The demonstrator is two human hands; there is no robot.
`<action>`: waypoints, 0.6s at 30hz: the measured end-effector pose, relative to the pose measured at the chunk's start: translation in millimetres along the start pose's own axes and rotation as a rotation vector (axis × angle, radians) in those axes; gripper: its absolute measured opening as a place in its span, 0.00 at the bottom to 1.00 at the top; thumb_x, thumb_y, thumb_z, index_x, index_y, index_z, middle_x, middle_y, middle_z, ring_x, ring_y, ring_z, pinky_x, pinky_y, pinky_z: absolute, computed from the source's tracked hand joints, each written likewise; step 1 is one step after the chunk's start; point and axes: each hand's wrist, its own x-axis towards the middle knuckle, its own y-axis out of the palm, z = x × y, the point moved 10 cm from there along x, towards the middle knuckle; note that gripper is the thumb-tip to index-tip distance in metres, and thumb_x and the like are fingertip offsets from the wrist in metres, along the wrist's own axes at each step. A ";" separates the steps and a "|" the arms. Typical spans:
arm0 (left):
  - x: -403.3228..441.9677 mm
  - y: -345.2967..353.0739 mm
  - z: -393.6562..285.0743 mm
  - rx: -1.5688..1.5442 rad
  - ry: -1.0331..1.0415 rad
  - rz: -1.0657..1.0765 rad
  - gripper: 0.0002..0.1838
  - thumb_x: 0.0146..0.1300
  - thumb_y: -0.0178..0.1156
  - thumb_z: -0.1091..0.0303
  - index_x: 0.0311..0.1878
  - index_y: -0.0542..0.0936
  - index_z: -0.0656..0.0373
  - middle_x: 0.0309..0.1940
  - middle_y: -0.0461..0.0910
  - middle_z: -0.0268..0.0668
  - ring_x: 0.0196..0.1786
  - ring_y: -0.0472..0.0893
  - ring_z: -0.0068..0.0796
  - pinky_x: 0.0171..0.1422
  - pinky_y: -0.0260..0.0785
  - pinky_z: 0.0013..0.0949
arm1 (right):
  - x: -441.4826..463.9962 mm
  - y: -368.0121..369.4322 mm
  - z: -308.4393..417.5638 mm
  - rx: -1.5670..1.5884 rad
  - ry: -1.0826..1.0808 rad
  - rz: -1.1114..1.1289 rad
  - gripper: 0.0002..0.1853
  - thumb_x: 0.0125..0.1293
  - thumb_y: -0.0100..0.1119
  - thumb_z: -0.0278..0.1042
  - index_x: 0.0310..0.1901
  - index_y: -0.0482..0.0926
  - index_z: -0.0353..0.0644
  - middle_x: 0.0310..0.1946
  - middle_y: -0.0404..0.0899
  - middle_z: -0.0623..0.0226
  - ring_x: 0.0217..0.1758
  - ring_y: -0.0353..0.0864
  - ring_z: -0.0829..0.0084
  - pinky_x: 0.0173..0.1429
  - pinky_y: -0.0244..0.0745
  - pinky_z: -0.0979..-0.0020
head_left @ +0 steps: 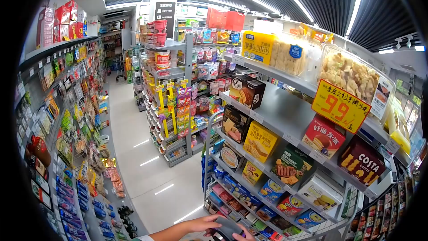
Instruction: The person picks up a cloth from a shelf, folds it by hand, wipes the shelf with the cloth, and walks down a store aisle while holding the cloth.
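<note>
- Your L hand (204, 224): in from btm left, fingers bent, part-closed, gripping left edge of the item below.
- Your R hand (244, 234): at btm edge, partly cut off; visible digits curled on right side of same item.
- Dark-grey, smooth, rounded object (229, 227), 1 pc.: btm ctr of view, between your 2 hands, touching both; lower part out of view, material unclear.
- Grey metal rack w/ wire sides (285, 107): just beyond your hands, to the right, multi-tier, stocked.
- Top tier: clear plastic tub of pale-gold puffed snack (347, 73); yellow card price sign, red "99" (341, 106), in front of its lower part.
- Next tiers, approx. left to right: dark-brown carton (246, 91); yellow carton (260, 142); dark-green carton (292, 164); red carton (324, 135); dark-maroon carton mkd. COSTA (362, 159).
- Glossy pale floor tiles (127, 160): aisle on your left, w/ streaks of reflected light.
- Grey wall shelving (44, 52): far left, hung w/ small pkts.; red boxes (62, 15) on top.
</note>
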 end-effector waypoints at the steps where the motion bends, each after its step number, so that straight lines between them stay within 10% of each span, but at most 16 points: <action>1: -3.5 0.8 -4.3 -0.078 -0.014 0.006 0.22 0.82 0.52 0.62 0.74 0.68 0.51 0.29 0.76 0.31 0.26 0.75 0.19 0.29 0.67 0.25 | -8.4 14.5 18.6 -0.118 0.019 0.032 0.31 0.69 0.73 0.36 0.72 0.73 0.44 0.44 0.79 0.70 0.39 0.76 0.75 0.40 0.76 0.68; 6: -12.7 -1.4 -4.9 -0.230 0.059 -0.048 0.20 0.82 0.52 0.62 0.72 0.70 0.50 0.34 0.77 0.30 0.34 0.78 0.19 0.35 0.69 0.26 | -10.9 58.4 72.9 0.089 -0.209 0.121 0.28 0.68 0.70 0.30 0.68 0.76 0.40 0.49 0.82 0.66 0.47 0.81 0.73 0.46 0.79 0.69; 8: -30.1 12.8 -29.1 -0.543 0.221 0.107 0.08 0.72 0.59 0.71 0.52 0.78 0.58 0.42 0.79 0.35 0.44 0.81 0.30 0.50 0.76 0.33 | -17.0 73.7 88.0 -0.051 -0.333 0.224 0.26 0.66 0.70 0.30 0.65 0.78 0.35 0.57 0.83 0.61 0.60 0.82 0.67 0.65 0.77 0.63; 12: -17.5 -12.7 24.9 -0.601 0.325 0.105 0.11 0.70 0.61 0.74 0.54 0.78 0.61 0.39 0.82 0.38 0.35 0.83 0.30 0.38 0.78 0.33 | -35.4 101.3 111.2 -0.091 -0.383 0.369 0.27 0.69 0.70 0.38 0.66 0.78 0.34 0.58 0.82 0.60 0.65 0.79 0.64 0.72 0.72 0.60; 15: -33.4 -8.9 9.3 -0.448 0.248 0.106 0.12 0.70 0.61 0.74 0.55 0.78 0.61 0.40 0.82 0.37 0.33 0.82 0.26 0.35 0.77 0.29 | -40.4 109.5 105.8 0.257 -0.233 0.599 0.24 0.73 0.66 0.45 0.63 0.82 0.37 0.54 0.85 0.66 0.56 0.82 0.72 0.62 0.76 0.68; 18: -40.9 -2.2 -0.2 -0.407 0.204 0.155 0.11 0.71 0.60 0.72 0.55 0.78 0.60 0.42 0.81 0.35 0.33 0.81 0.23 0.34 0.74 0.27 | -20.2 86.2 68.9 -0.351 -0.073 0.366 0.17 0.78 0.61 0.48 0.52 0.90 0.44 0.38 0.85 0.81 0.31 0.71 0.87 0.36 0.67 0.80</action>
